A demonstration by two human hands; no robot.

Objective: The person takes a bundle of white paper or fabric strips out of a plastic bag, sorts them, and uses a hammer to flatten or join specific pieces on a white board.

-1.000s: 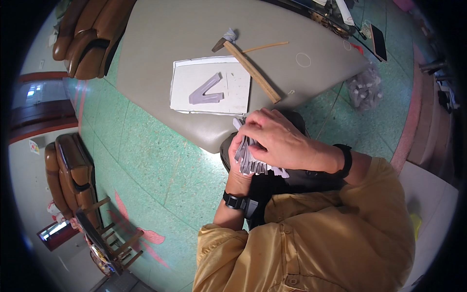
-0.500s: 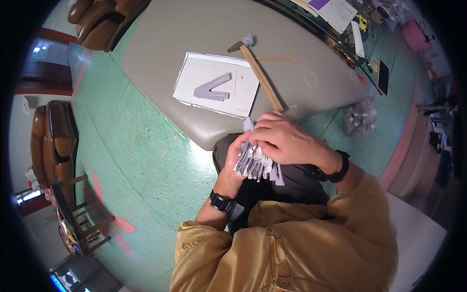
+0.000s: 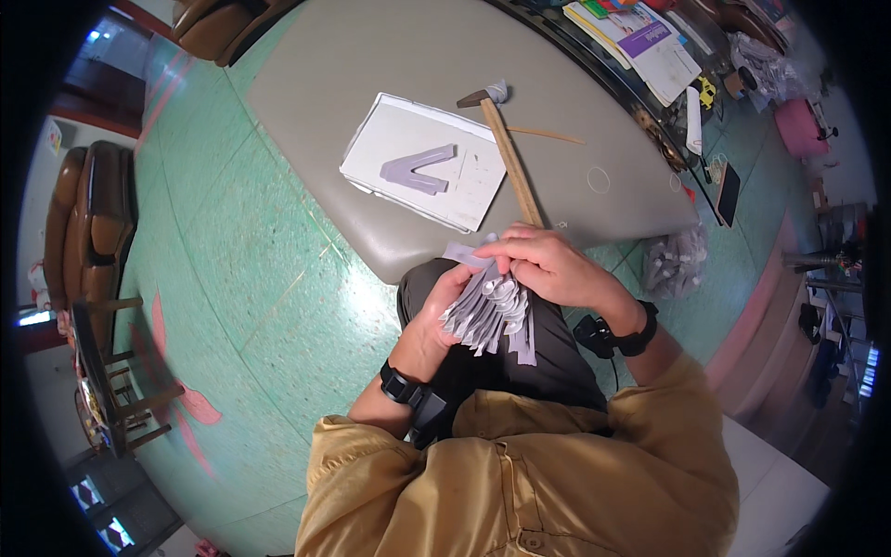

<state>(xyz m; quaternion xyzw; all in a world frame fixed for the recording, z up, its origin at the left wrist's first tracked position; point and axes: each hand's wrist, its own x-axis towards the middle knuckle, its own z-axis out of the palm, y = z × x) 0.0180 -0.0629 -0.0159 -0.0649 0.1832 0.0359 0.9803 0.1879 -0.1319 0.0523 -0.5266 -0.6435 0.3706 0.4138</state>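
A thick bundle of folded grey-and-white strips point(image 3: 478, 314), paper-like and fanned at the lower ends, is held over my lap. My left hand point(image 3: 432, 314) is wrapped round its left side. At the bundle's top, my right hand point(image 3: 555, 267) has its thumb and fingers closed on a grey strip point(image 3: 461, 252) that sticks out to the left; the exact grip is partly hidden. Beyond my hands, one V-shaped folded grey strip point(image 3: 401, 174) lies on a shallow white box lid point(image 3: 475, 202).
A hammer point(image 3: 515, 169) with a wooden handle rests right of the lid, its handle end close to my right hand. A thin wooden stick point(image 3: 548, 136) and a rubber band point(image 3: 599, 179) lie on the grey padded bench point(image 3: 371, 243). A clear bag point(image 3: 674, 264) sits right of the bench.
My right hand's fingers have shifted at the bundle's top, and a grey strip there now juts out to the left. The bundle is more fanned out. The whole view has turned slightly.
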